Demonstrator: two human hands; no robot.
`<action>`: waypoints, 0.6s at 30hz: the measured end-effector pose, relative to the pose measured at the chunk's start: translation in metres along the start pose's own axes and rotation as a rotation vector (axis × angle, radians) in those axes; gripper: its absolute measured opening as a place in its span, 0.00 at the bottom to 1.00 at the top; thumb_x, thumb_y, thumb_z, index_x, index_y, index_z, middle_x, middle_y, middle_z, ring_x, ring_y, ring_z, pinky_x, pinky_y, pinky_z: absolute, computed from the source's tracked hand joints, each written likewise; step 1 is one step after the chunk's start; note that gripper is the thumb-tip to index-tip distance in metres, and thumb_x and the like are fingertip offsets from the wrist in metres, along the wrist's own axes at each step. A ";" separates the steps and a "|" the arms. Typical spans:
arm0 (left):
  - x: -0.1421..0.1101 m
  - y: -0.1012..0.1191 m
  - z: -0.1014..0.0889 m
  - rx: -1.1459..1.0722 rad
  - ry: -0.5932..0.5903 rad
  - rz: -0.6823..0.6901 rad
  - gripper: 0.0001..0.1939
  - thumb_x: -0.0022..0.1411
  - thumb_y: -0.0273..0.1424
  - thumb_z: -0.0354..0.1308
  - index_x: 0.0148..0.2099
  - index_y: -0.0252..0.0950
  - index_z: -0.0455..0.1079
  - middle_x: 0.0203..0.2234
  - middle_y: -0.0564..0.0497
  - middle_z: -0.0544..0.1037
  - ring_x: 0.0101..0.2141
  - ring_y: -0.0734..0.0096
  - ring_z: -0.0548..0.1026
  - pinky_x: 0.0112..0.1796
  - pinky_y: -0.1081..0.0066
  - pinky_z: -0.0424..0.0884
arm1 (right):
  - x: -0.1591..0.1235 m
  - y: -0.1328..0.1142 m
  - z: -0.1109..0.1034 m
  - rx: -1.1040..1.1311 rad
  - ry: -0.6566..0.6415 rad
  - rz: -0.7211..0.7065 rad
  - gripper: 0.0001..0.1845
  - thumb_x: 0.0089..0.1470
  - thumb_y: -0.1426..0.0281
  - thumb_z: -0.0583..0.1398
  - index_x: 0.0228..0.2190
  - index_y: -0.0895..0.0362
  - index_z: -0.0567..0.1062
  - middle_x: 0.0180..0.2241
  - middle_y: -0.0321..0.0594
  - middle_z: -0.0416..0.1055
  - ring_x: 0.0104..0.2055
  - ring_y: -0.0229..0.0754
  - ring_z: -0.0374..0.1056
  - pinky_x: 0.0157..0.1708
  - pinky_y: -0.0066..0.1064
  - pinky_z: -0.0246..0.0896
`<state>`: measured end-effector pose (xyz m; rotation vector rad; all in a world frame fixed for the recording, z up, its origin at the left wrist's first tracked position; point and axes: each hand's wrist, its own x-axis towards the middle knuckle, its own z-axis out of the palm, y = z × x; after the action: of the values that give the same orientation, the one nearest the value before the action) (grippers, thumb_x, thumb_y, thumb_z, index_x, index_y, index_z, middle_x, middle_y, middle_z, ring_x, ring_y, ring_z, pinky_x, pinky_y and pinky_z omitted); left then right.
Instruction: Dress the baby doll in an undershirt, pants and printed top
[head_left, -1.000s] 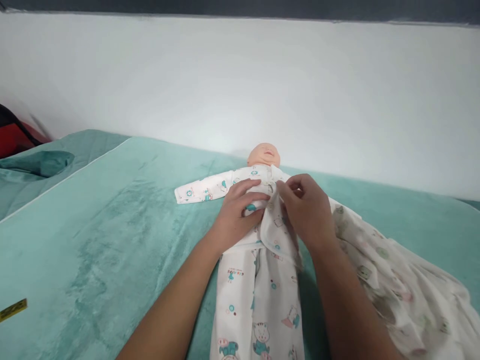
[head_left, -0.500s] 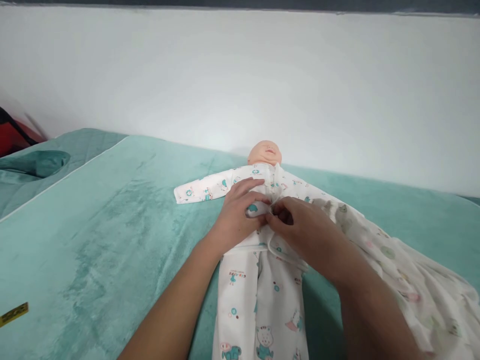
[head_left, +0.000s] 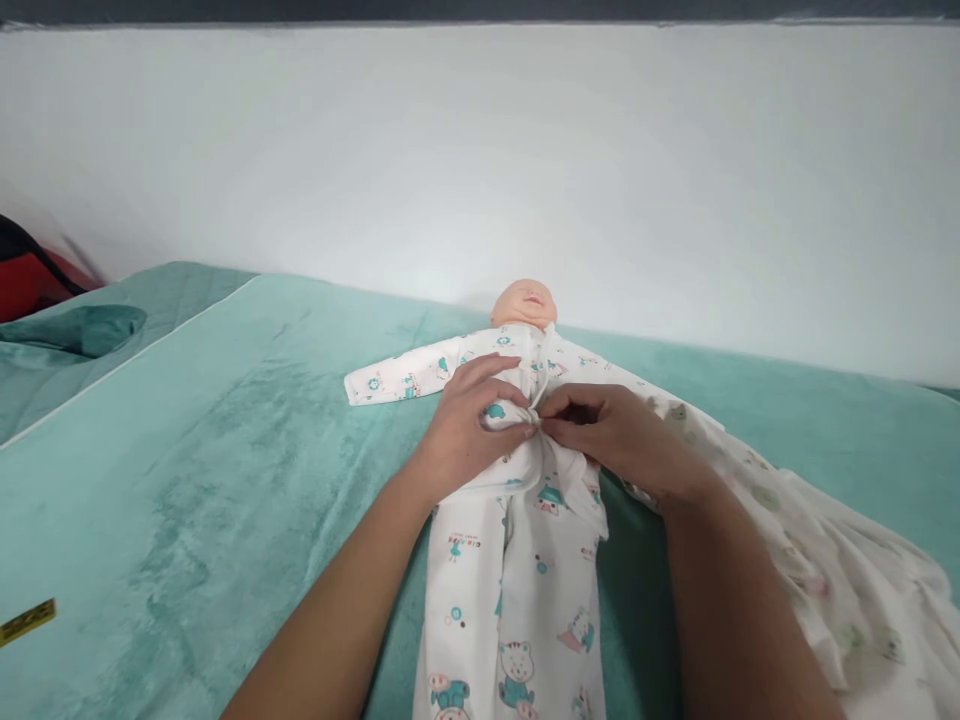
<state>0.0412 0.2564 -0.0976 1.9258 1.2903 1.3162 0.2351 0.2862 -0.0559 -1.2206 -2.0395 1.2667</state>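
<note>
A baby doll [head_left: 523,304] lies on its back, dressed in a white printed baby top [head_left: 405,380] and matching trousers [head_left: 540,590]. At the top's front edge, white cloth ties [head_left: 534,412] meet in what looks like a small knot or loop. From the left, my left hand [head_left: 474,425] rests on the chest, thumb and index finger pinching at the ties. My right hand [head_left: 615,430] pinches the ties from the right, fingertips close to those of the left. The lower front corner of the top is folded up a little beneath my hands.
A crumpled white printed cloth [head_left: 847,570] lies at the right, over the doll's sleeve end. Green plush bedding [head_left: 225,480] spreads beneath everything. A white wall [head_left: 480,160] stands behind the head. A yellow label [head_left: 28,622] is at the left edge.
My right hand has drawn slightly to the right, and the gathered ties now show between my fingertips. The top's lower right flap has been pulled up, uncovering more of the trousers.
</note>
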 end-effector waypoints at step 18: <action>0.002 0.004 -0.002 -0.031 -0.005 -0.086 0.07 0.57 0.24 0.61 0.36 0.41 0.74 0.57 0.50 0.70 0.60 0.57 0.63 0.60 0.51 0.60 | 0.006 -0.006 0.013 -0.147 0.157 -0.083 0.09 0.53 0.68 0.56 0.29 0.55 0.77 0.27 0.34 0.71 0.27 0.34 0.61 0.26 0.26 0.52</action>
<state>0.0413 0.2560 -0.0933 1.8310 1.3268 1.2807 0.2203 0.2842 -0.0576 -1.2441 -2.0753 0.9658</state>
